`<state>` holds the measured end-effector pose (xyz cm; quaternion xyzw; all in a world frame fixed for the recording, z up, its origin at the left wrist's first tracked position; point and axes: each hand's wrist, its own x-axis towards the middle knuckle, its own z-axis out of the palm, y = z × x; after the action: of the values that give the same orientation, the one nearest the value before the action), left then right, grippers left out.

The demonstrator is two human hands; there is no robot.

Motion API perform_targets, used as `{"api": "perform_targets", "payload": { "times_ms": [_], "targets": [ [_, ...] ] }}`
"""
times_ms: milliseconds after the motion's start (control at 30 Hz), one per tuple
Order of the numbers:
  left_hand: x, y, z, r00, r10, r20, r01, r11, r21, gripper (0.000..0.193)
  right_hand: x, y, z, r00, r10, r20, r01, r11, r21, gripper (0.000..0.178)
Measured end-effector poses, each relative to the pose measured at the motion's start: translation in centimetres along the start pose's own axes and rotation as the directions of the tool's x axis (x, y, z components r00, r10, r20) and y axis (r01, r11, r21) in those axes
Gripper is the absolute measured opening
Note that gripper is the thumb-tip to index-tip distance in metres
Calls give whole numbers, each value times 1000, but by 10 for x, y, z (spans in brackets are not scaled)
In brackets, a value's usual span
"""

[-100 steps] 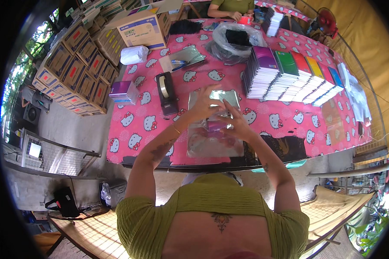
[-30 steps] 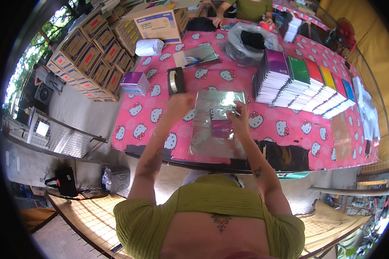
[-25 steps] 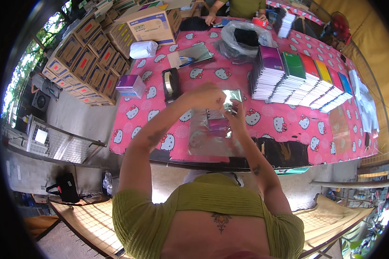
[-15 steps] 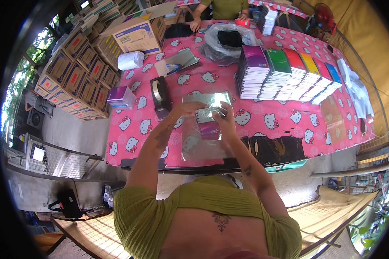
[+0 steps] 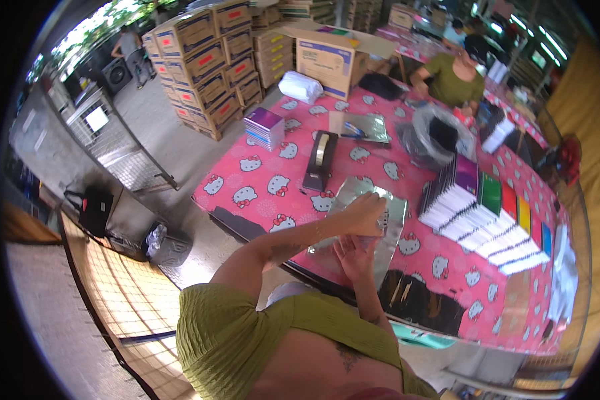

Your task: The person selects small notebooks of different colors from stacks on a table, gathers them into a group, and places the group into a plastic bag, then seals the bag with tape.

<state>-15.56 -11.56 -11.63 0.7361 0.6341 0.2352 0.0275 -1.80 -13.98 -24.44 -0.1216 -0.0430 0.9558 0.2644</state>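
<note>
A small spiral notebook [image 5: 384, 223] lies mostly hidden beneath my hands, on a shiny clear plastic sheet [image 5: 395, 227] spread at the table's near edge. My left hand [image 5: 367, 212] is closed over the notebook's far side; its fingertips are hidden, so what they pinch does not show. Just nearer to me, my right hand [image 5: 355, 257] is open, its fingers apart and resting against the near side. A black tape dispenser [image 5: 319, 163] stands to the left of the sheet.
Tall rows of spiral notebooks [image 5: 473, 217] with coloured covers stand at right. A small purple-topped stack [image 5: 265, 128] sits at left. Behind are a plastic bag [image 5: 423, 137], a folded plastic piece with pens [image 5: 373, 128], an open carton [image 5: 323, 67] and a person in green [image 5: 453, 80].
The view has turned left and tilted. My left hand has gone from lying on the plastic to closed over the notebook; my right hand has moved to the near side, fingers spread.
</note>
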Motion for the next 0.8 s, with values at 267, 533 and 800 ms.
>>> {"api": "perform_targets", "payload": {
  "times_ms": [267,533,800],
  "targets": [
    [-107,-33,35,899,-421,124,388,629,-674,68,-24,-95,21,886,-408,220,320,195,-927,63],
    [-55,5,17,872,-382,-308,98,750,-654,26,-11,-128,31,908,-381,173,272,221,-937,34],
    [-86,-170,-5,398,-901,-170,660,410,-629,41,-46,-74,161,654,-134,744,233,-901,-367,23]
  ]
}}
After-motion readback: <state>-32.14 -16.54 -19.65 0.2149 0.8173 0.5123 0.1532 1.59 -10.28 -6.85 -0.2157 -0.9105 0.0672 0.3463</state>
